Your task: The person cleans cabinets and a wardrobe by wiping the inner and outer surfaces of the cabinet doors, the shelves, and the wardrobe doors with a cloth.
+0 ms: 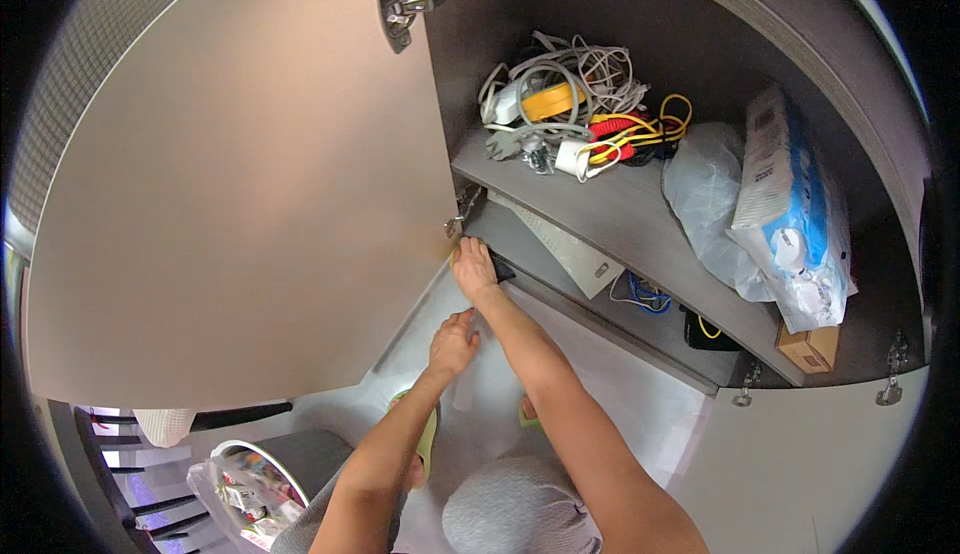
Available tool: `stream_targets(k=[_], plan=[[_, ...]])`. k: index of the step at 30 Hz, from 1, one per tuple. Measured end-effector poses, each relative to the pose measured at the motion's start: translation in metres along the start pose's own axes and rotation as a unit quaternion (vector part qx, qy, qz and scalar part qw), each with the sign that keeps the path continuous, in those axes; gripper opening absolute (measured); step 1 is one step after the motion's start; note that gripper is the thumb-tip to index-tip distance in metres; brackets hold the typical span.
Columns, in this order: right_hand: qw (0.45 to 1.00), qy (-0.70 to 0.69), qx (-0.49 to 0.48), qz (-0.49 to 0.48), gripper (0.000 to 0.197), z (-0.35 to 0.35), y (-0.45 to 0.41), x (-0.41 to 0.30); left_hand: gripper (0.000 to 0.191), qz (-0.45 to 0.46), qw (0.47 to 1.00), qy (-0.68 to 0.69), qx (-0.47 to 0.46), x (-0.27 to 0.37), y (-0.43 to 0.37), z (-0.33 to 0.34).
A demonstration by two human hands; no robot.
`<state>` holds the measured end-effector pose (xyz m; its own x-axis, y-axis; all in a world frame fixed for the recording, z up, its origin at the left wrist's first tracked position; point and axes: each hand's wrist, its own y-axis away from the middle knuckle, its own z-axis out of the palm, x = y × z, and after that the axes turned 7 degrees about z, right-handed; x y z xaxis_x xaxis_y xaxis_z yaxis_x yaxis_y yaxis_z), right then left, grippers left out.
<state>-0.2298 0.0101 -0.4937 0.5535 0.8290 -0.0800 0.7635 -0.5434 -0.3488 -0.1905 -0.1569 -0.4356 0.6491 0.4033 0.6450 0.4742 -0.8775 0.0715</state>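
Note:
My right hand (474,269) reaches to the lower left corner of an open cabinet, beside the hinge; a bit of something yellow shows at its fingers, mostly hidden. A small black item (501,266) lies just right of it. My left hand (453,345) hangs lower, fingers loosely bent, near my right wrist; whether it holds anything is unclear. On the lower shelf are a white perforated panel (577,250) and a blue cable (648,297). Tangled grey and white cables (585,74), yellow cables (637,134) and a white power adapter (573,158) lie on the upper shelf.
The left cabinet door (240,201) stands open beside my hands; the right door (802,449) is open too. A clear plastic bag (705,186), a blue-and-white package (795,224) and a cardboard box (811,347) sit at right. A filled trash bin (315,460) stands lower left.

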Motion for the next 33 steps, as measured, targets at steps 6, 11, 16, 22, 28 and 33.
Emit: stream_targets(k=[6,11,16,22,28,33], plan=[[0.944,-0.046,-0.171,-0.279,0.026,-0.030,-0.011,0.029,0.054,-0.036,0.999,-0.007,-0.003,-0.024,0.013,-0.014],[0.982,-0.049,-0.106,-0.149,0.025,-0.020,0.003,0.026,0.054,-0.043,0.999,0.016,-0.027,-0.015,0.007,-0.009],[0.965,-0.104,-0.166,-0.175,0.025,-0.013,-0.003,0.032,0.054,-0.039,0.999,0.016,-0.028,-0.014,0.011,-0.014],[0.945,0.105,0.030,-0.308,0.027,0.003,0.021,0.045,0.051,-0.029,0.999,0.010,-0.016,0.002,0.014,-0.009],[0.940,0.158,-0.070,-0.293,0.020,-0.014,0.072,0.077,0.050,0.002,1.000,-0.002,-0.030,0.015,0.016,-0.009],[0.930,0.197,-0.116,-0.289,0.021,-0.058,0.149,0.153,0.049,0.031,0.999,0.010,-0.039,0.028,0.024,0.008]])
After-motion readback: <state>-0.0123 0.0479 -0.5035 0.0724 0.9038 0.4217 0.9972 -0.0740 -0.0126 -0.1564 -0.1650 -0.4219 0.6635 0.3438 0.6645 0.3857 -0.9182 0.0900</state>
